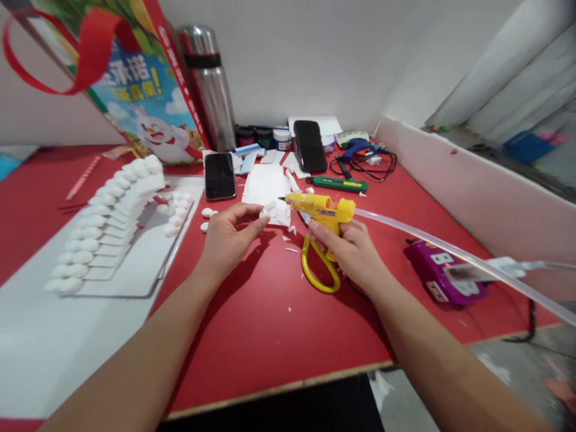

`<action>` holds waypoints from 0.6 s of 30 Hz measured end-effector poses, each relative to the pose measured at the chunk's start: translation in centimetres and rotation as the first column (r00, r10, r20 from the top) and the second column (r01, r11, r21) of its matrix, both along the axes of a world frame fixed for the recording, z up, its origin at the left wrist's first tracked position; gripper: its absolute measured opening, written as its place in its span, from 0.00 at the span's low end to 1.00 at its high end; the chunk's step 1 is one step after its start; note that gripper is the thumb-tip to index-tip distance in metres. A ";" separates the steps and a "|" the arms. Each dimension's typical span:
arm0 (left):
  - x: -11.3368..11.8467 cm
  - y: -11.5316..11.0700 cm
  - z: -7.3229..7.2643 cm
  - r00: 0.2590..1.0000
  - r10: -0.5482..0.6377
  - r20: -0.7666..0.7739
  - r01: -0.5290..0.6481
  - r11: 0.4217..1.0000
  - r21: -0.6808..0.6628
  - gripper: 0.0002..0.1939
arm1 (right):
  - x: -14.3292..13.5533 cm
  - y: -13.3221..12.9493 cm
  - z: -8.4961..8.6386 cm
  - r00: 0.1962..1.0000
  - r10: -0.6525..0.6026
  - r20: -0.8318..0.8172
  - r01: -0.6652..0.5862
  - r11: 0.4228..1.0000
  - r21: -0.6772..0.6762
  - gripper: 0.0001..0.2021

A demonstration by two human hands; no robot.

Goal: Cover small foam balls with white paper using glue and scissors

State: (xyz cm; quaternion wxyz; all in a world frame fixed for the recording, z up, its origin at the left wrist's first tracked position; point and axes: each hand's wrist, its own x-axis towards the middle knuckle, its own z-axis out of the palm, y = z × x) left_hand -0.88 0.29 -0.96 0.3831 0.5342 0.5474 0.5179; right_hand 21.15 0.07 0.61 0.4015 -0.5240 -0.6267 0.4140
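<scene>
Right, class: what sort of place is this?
Probably a craft corner at a desk: a yellow glue gun, a green plastic cutter and white paper scraps on a red tabletop.

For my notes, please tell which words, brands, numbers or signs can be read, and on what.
"承诺": shopping bag, upper line, first character unclear.
"真果!": same bag, lower line, beginning unclear.
"B": purple box.
Too small or blurred: bag's red edge, glue gun, jars, utility knife.

bare left hand (227,243), bare right hand (353,249), bare forearms (150,336), black lap clothing (288,414)
</scene>
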 end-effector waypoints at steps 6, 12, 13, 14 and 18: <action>0.0 0.1 -0.6 0.994 -0.010 0.111 0.012 1.000 -0.024 0.18 | 2.3 2.0 -0.4 0.984 -0.172 -0.036 0.170 0.984 -0.058 0.22; 0.2 0.0 -0.8 0.986 -0.001 0.167 0.007 0.999 -0.033 0.18 | 5.6 3.6 -0.1 0.875 -0.225 0.429 0.162 0.970 0.180 0.19; 0.3 0.0 -0.8 0.987 -0.003 0.162 0.008 0.999 -0.031 0.18 | 5.9 3.6 0.0 0.851 -0.218 0.478 0.145 0.972 0.185 0.19; 0.3 -0.1 -0.7 0.987 -0.006 0.160 0.011 0.999 -0.031 0.18 | 6.1 3.7 -0.1 0.823 -0.221 0.524 0.143 0.972 0.185 0.19; 0.5 -0.3 -0.3 0.978 -0.022 0.206 0.036 0.997 -0.064 0.18 | 6.4 3.5 -0.2 0.695 -0.252 0.673 0.203 0.967 0.153 0.18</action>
